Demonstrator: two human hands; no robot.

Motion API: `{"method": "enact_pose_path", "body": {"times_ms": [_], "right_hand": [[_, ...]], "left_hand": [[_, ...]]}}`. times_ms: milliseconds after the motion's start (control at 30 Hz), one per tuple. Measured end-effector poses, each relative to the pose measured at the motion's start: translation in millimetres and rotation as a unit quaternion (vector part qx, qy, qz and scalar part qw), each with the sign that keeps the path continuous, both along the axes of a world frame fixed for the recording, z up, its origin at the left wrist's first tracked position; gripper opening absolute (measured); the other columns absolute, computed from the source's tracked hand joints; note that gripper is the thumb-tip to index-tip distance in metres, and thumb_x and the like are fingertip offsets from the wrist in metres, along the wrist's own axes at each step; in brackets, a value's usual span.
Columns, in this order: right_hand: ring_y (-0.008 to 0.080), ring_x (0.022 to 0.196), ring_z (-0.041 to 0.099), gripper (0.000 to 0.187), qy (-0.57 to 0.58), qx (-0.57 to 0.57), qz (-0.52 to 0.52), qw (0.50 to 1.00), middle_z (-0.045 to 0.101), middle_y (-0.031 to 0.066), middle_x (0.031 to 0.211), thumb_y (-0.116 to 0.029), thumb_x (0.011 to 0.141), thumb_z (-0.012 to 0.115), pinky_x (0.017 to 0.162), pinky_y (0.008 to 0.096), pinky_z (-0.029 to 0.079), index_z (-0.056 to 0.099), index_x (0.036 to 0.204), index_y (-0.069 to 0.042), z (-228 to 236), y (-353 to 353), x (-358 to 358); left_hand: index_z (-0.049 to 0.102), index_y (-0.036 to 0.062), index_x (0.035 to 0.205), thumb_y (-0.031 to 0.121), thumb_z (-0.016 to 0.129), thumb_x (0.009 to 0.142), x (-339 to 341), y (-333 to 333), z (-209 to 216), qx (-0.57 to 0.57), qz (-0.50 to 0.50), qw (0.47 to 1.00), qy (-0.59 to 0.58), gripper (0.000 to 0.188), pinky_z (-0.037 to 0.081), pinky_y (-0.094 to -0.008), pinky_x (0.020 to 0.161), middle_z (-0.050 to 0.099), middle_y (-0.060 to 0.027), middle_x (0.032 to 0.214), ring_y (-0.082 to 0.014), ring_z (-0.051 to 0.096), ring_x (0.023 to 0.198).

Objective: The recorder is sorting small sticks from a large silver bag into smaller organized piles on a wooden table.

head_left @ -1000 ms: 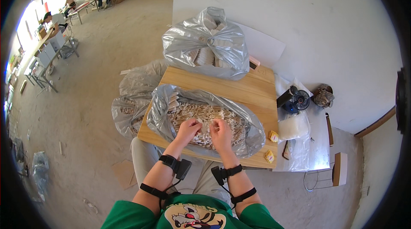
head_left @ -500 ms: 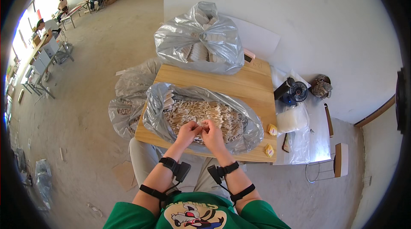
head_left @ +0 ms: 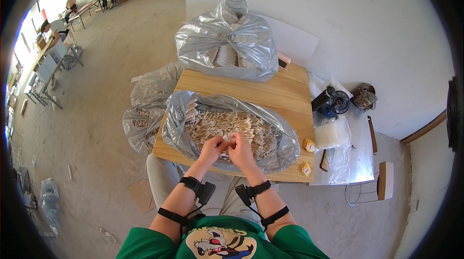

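Observation:
An opened grey plastic bag (head_left: 286, 135) lies on the wooden table in front of me, filled with a heap of thin, pale-tipped sticks (head_left: 232, 122) that look like cotton swabs. Over the near side of this heap, my left hand (head_left: 213, 149) and my right hand (head_left: 239, 149) meet with fingertips pinched together. Whatever lies between the fingers is too small and too covered to make out. White packs (head_left: 192, 109) are tucked into the bag's left end.
A full, tied silvery bag (head_left: 226, 41) stands at the table's (head_left: 241, 90) far side. More filled bags (head_left: 154, 89) sit on the floor to the left. Two small yellow packets (head_left: 305, 168) lie at the right edge, beside a side table with a black fan (head_left: 339, 102). Other people work far left.
The view has shifted very slightly. Both hands stay pinched together over the heap, with only small finger movement.

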State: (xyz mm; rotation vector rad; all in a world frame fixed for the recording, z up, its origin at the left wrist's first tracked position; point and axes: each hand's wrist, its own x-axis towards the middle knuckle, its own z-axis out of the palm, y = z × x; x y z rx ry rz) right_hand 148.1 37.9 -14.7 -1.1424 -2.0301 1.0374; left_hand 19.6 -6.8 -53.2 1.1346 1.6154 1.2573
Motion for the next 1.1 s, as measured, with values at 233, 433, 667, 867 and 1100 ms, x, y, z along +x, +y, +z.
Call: {"method": "enact_pose_path", "body": {"times_ms": [233,433,667,867,1100], "right_hand": [[0.0244,0.064,0.061,0.035,-0.003,-0.004,-0.027,1.000,0.061,0.0111,0.072,-0.003,0.070,0.062,0.057,0.0337,0.047,0.045,0.101,-0.004,-9.4,-1.6,-4.7],[0.0191,0.060,0.056,0.030,0.035,0.009,-0.112,0.993,0.057,0.0075,0.069,-0.001,0.070,0.061,0.057,0.0311,0.046,0.045,0.095,-0.003,-13.3,6.0,4.2],[0.0222,0.065,0.058,0.029,0.057,0.091,-0.054,0.993,0.058,0.0110,0.078,-0.004,0.077,0.059,0.061,0.0313,0.047,0.046,0.103,-0.002,-19.0,1.7,2.4],[0.0411,0.073,0.057,0.014,0.004,0.185,-0.021,0.982,0.059,0.0189,0.081,-0.003,0.083,0.053,0.062,0.0411,0.046,0.053,0.096,0.001,-1.2,1.9,10.9],[0.0162,0.072,0.062,0.012,0.258,-0.181,-0.136,0.939,0.062,0.0084,0.083,0.002,0.085,0.048,0.060,0.0289,0.049,0.057,0.094,0.001,-10.5,10.7,12.5]], "left_hand": [[0.056,0.0011,0.075,0.015,0.062,0.080,1.8,-4.0,4.2,0.015,0.006,0.998,0.059,0.016,0.041,-0.0325,0.054,0.055,-0.0111,0.064,-0.0206,0.052,0.058],[0.055,0.0000,0.075,0.013,0.060,0.080,5.5,-6.2,9.5,0.034,0.035,0.993,0.109,0.015,0.042,-0.0381,0.060,0.056,-0.0170,0.070,-0.0340,0.055,0.067],[0.050,-0.0009,0.069,0.009,0.060,0.075,13.1,-1.9,12.2,0.129,0.003,0.966,0.223,0.015,0.043,-0.0420,0.063,0.055,-0.0186,0.074,-0.0368,0.055,0.072],[0.049,0.0001,0.072,0.007,0.060,0.073,11.2,-8.0,38.2,0.116,0.003,0.969,0.219,0.014,0.043,-0.0420,0.062,0.054,-0.0167,0.072,-0.0363,0.054,0.071],[0.052,-0.0003,0.083,0.021,0.071,0.074,8.1,0.9,41.0,0.209,0.201,0.935,0.206,0.030,0.044,-0.0357,0.067,0.052,-0.0100,0.073,-0.0272,0.053,0.071]]}}
